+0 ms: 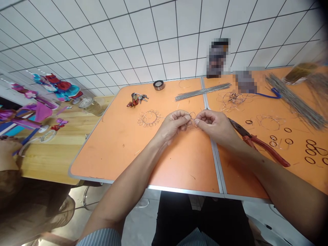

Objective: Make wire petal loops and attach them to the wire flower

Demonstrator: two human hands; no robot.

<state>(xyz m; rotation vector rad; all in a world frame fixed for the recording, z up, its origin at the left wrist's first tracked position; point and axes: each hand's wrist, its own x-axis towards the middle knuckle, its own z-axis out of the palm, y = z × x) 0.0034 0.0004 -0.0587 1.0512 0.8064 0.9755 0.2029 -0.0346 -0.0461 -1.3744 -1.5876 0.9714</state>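
Both hands meet above the orange table [179, 164], near the seam between its two panels. My left hand [176, 123] pinches thin copper-coloured wire [192, 118] bent into small loops. My right hand [212, 124] is closed on the same wire from the other side, thumb and forefinger together. To the left of my hands lies a ring of looped wire [149, 118], flower-like in outline. Pliers with red handles [266, 147] lie beside and partly behind my right forearm. The exact shape of the wire between the fingertips is partly hidden.
Behind my hands are a tape roll [159, 85], keys [139, 98] and a bundle of straight wires [202, 92]. At right lie a larger wire bundle [294, 100], tangled wire [233, 99] and several dark rings [289, 141]. A person's arm [9, 153] shows at far left.
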